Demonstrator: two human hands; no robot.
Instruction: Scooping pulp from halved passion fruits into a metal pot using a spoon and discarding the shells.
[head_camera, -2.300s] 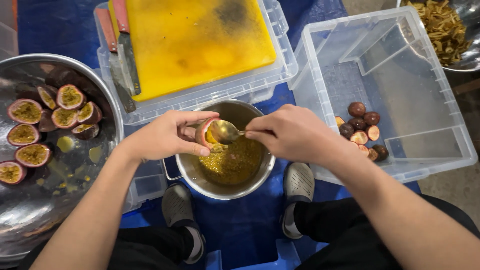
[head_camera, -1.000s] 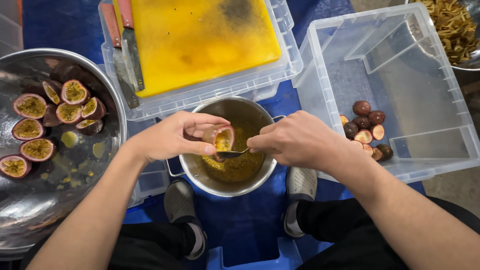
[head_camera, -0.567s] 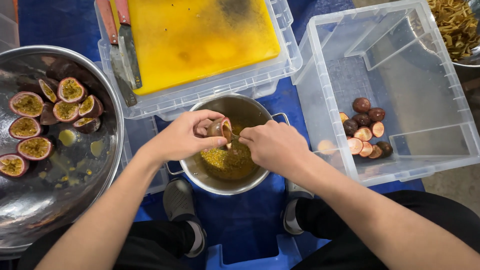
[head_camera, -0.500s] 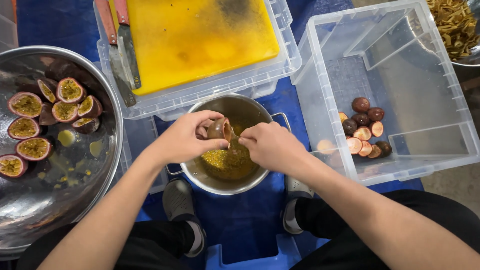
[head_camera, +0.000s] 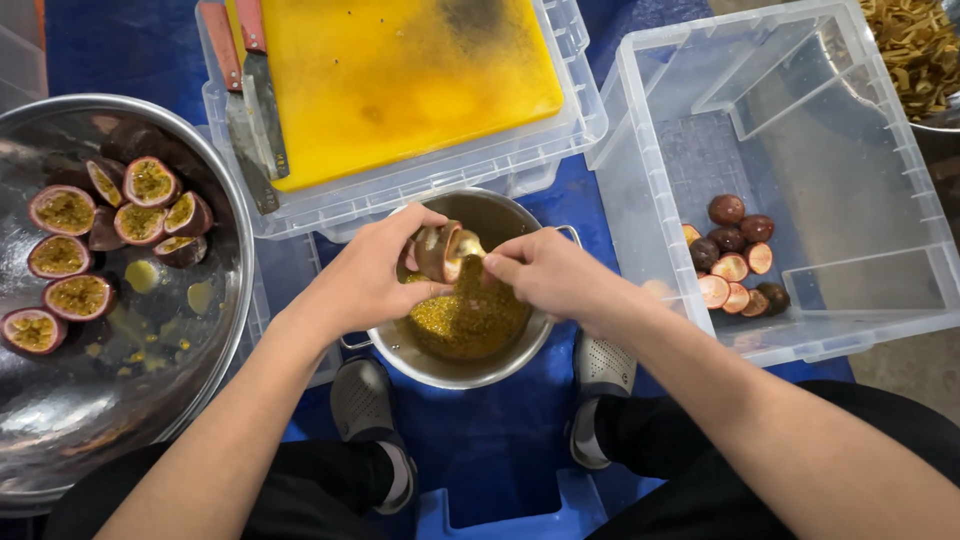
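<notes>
My left hand (head_camera: 370, 272) holds a halved passion fruit (head_camera: 437, 250) tilted over a small steel pot (head_camera: 470, 368) that holds yellow seedy pulp (head_camera: 468, 320). My right hand (head_camera: 545, 275) grips a metal spoon (head_camera: 468, 243) whose bowl is inside the fruit half. Both hands hover just above the pot's rim. Several cut passion fruit halves (head_camera: 95, 225) with pulp lie in a large steel bowl (head_camera: 120, 400) on the left. Several scooped-out shells (head_camera: 735, 262) lie in a clear plastic bin (head_camera: 850, 160) on the right.
A yellow cutting board (head_camera: 400, 80) rests on an upturned clear bin behind the pot, with two red-handled knives (head_camera: 250, 110) along its left edge. A bowl of brown strips (head_camera: 915, 50) sits top right. My shoes (head_camera: 365, 405) and a blue mat lie below.
The fruit half has tipped further over the pot and the spoon has gone from beside it to inside it. Both hands shifted slightly lower and closer together.
</notes>
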